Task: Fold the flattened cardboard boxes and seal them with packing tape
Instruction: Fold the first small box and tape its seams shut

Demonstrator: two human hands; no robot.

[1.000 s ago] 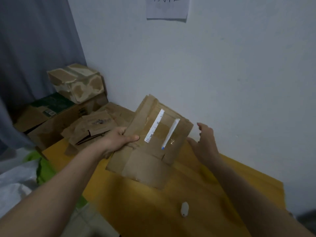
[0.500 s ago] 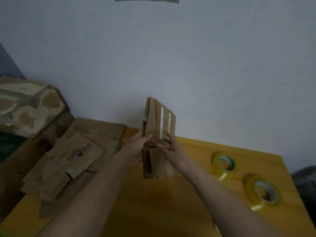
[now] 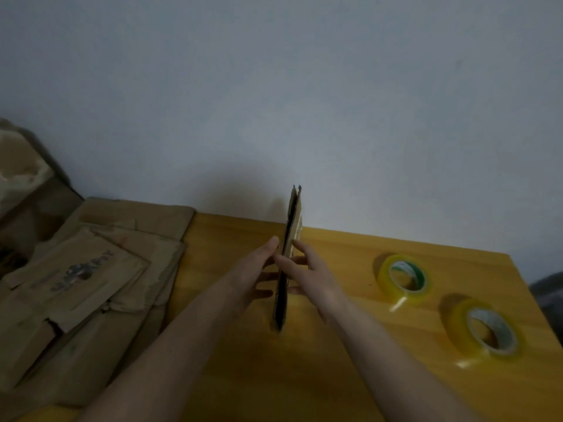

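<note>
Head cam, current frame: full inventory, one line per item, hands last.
flattened box: 1, brown, held on edge over the table's middle, between both hands
tape rolls: 2, yellowish clear, on the table at right, second one nearer
cardboard stack: several flat pieces, brown, at left
table: 1, yellow wood, against the wall
wall: pale grey, behind
left hand: fingers straight, on the box's left face
right hand: fingers straight, on its right face
</note>
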